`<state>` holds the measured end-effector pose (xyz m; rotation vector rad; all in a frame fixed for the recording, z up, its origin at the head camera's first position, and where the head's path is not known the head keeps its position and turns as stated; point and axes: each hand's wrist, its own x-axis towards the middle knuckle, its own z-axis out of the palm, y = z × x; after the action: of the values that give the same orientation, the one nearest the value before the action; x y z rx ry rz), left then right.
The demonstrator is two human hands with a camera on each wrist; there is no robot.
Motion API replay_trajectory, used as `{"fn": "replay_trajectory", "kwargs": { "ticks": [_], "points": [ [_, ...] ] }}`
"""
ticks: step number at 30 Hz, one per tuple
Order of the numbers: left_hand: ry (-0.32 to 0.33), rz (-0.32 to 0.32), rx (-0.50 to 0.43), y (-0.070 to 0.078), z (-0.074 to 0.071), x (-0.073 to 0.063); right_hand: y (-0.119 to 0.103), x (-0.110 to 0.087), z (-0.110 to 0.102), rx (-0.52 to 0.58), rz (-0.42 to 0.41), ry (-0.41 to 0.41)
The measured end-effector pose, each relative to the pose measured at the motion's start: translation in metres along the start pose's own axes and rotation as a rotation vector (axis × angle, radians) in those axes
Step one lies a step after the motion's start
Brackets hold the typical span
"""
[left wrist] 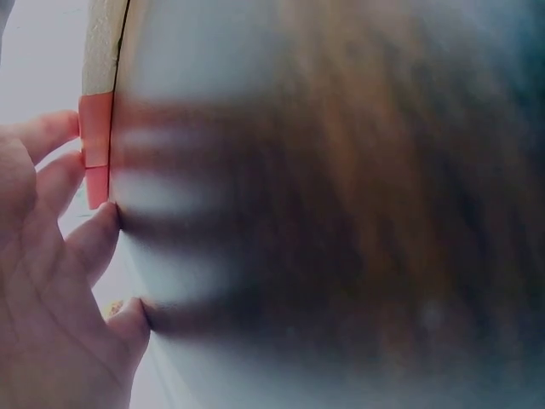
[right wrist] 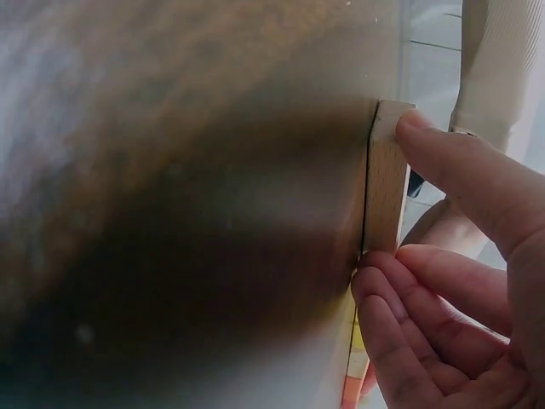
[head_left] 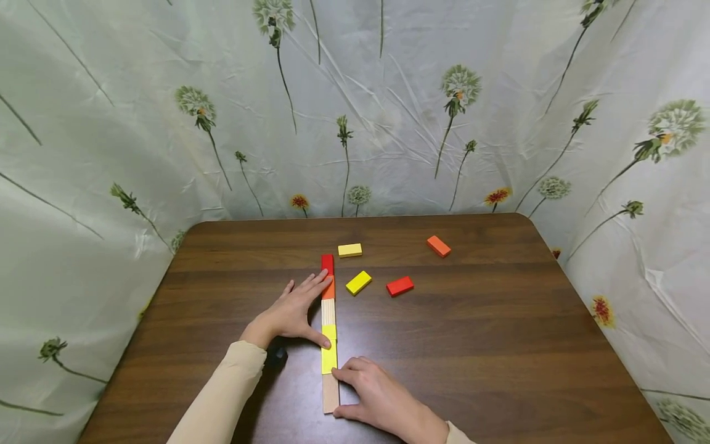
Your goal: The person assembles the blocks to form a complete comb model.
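We see the left hand [head_left: 289, 313] spread beside a straight row of coloured and bare-wood rectangular blocks [head_left: 328, 312], touching the rectangular orange block [head_left: 330, 292]. At the row's near end, on the brown wooden table [head_left: 488, 357], the right hand [head_left: 377, 394] pinches a pale rectangular wooden block [head_left: 330, 394] near its ends.

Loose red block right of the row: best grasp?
Pinch the red block mid-length across its two long sides, probably from above with the right hand once free. The block lies flat, long axis roughly left to right, no other block touching it, so both long sides look free.
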<state>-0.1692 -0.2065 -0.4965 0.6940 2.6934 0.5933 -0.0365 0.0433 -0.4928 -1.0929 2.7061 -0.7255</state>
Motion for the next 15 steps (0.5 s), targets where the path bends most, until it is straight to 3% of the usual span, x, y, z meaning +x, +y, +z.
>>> {"fn": "replay_trajectory", "kwargs": {
  "ticks": [15],
  "points": [
    [-0.007, 0.013, -0.063, -0.0020, -0.0012, 0.0010, -0.0022, -0.0003, -0.0035, -0.018, 0.028, -0.037]
  ]
}}
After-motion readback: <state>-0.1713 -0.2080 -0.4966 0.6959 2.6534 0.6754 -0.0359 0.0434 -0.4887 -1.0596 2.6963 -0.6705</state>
